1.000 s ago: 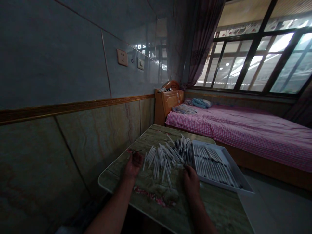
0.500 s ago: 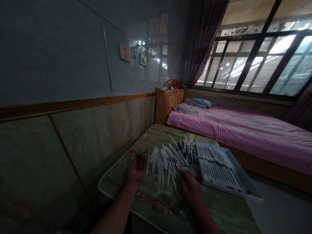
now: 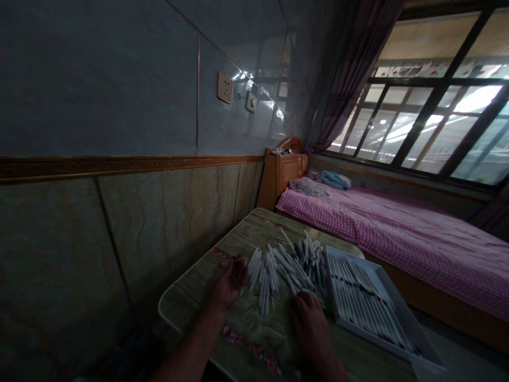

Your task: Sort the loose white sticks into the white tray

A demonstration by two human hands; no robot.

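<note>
A pile of slim white pens or pen barrels [image 3: 264, 273] lies fanned out on a low table with a green marbled top [image 3: 191, 297]. My left hand [image 3: 233, 278] is at the pile's left edge, its fingers curled inward; what they hold, if anything, is lost in shadow. Over the table at the pile's near right side, my right hand [image 3: 308, 313] has its fingers bent downward and closed, their tips hidden. Behind it are dark-ended white pieces [image 3: 312, 254] in a heap. To the right, a shallow white tray [image 3: 397, 284] contains rows of white pens with dark ends.
A tiled wall [image 3: 167, 212] with a wooden trim strip runs along the table's left side. Beyond the table stands a bed with a pink checked sheet [image 3: 358, 212] and a wooden headboard [image 3: 286, 172]. A socket [image 3: 225, 87] is on the wall.
The view has tilted and shifted. My left hand now sits closer to the pile's edge. Fewer white pens lie between the pile and my right hand, which has curled more.
</note>
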